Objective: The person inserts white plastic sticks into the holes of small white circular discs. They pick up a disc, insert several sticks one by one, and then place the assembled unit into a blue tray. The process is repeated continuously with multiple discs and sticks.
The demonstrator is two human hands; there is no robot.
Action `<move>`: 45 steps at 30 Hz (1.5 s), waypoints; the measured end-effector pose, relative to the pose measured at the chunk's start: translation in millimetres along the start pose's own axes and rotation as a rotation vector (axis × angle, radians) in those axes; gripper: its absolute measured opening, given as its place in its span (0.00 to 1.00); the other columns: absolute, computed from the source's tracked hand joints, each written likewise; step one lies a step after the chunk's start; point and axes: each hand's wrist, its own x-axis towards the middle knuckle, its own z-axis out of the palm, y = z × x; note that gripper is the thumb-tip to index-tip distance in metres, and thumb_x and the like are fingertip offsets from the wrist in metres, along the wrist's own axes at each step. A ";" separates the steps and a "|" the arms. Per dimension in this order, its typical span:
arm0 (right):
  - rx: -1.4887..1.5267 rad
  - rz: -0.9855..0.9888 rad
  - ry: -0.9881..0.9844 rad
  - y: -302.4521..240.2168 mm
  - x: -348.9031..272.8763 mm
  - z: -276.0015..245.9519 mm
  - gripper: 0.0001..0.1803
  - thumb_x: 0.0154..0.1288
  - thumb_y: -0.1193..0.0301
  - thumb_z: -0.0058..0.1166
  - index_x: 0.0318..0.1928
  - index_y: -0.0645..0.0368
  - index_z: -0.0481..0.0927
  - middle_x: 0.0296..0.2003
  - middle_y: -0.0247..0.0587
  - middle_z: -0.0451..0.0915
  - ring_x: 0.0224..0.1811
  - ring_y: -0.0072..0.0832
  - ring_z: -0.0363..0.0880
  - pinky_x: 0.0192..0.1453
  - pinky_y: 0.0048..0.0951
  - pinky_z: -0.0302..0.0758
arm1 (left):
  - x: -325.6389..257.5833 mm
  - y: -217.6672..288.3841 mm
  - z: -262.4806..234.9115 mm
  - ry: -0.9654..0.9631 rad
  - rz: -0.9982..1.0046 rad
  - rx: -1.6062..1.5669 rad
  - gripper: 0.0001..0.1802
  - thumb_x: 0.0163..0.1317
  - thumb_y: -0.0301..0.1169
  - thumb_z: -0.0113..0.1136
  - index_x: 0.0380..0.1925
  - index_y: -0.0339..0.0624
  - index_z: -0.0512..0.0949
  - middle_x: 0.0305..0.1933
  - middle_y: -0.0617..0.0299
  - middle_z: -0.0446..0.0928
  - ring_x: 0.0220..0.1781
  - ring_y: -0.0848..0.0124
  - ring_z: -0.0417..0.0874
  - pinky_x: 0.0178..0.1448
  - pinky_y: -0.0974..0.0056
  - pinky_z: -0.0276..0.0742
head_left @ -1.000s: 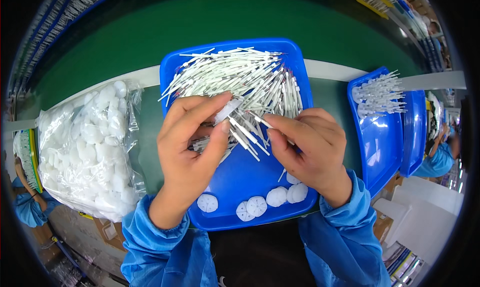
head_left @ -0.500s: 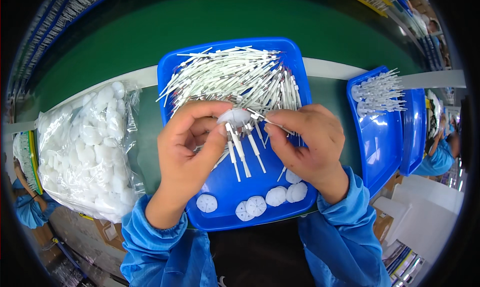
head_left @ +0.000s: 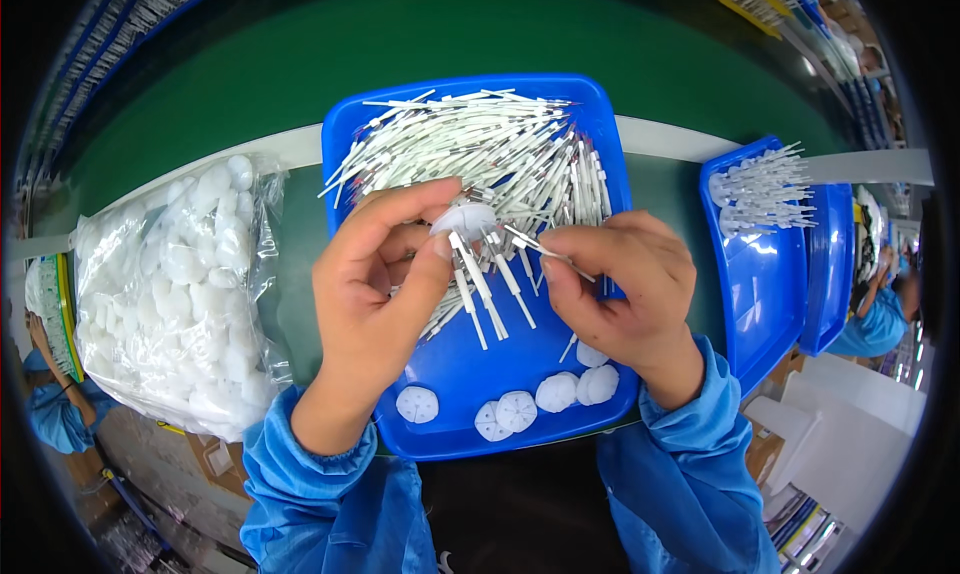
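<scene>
My left hand (head_left: 375,274) pinches a white perforated disc (head_left: 467,217) between thumb and fingers. Several thin white sticks (head_left: 482,286) pass through the disc and hang down from it. To its right, my right hand (head_left: 625,284) grips one loose white stick (head_left: 545,250) between thumb and forefinger, its tip close to the disc but apart from it. Both hands are over a blue tray (head_left: 400,442). A big heap of similar white sticks (head_left: 470,139), some with dark or reddish ends, fills the tray's far half. Several flat white discs (head_left: 516,411) lie along its near edge.
A clear plastic bag of white discs (head_left: 175,294) lies left of the tray. On the right, another blue tray (head_left: 750,304) holds discs fitted with sticks (head_left: 765,189). The table (head_left: 290,64) is green. People in blue sleeves (head_left: 868,319) sit at both sides.
My right hand's stick has drawn back from the disc and now points its tip up to the left. The disc in my left hand has tilted, showing more of its face.
</scene>
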 end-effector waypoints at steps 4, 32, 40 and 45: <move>0.034 0.033 -0.051 0.3 0.7 1.0 0.13 0.58 0.77 0.78 0.44 0.54 0.92 0.23 0.30 0.87 0.20 0.26 0.83 0.33 0.28 0.78 | 0.3 -2.4 -0.7 0.009 0.052 0.110 0.19 0.75 0.15 0.63 0.63 0.33 0.85 0.59 0.57 0.82 0.56 0.71 0.90 0.57 0.68 0.90; 0.095 0.291 -0.049 -6.3 -8.0 14.8 0.09 0.63 0.68 0.80 0.37 0.51 0.89 0.21 0.32 0.85 0.20 0.31 0.85 0.29 0.31 0.77 | -1.3 -6.3 4.3 -0.043 0.309 0.584 0.21 0.66 0.16 0.71 0.59 0.38 0.90 0.58 0.48 0.92 0.54 0.59 0.95 0.55 0.62 0.90; -0.197 0.091 -0.003 -14.8 -2.8 11.6 0.08 0.64 0.68 0.77 0.37 0.51 0.88 0.25 0.30 0.88 0.24 0.30 0.86 0.35 0.32 0.78 | -4.6 -2.6 12.0 -0.029 0.381 0.717 0.21 0.65 0.18 0.73 0.59 0.38 0.91 0.41 0.49 0.93 0.34 0.60 0.94 0.42 0.61 0.88; -0.218 -0.036 -0.019 -11.5 -1.2 11.1 0.08 0.64 0.70 0.76 0.40 0.53 0.88 0.26 0.29 0.87 0.25 0.28 0.85 0.38 0.31 0.78 | -12.4 -1.8 11.2 -0.004 0.225 0.579 0.20 0.66 0.19 0.74 0.58 0.37 0.91 0.37 0.47 0.91 0.33 0.63 0.93 0.40 0.63 0.86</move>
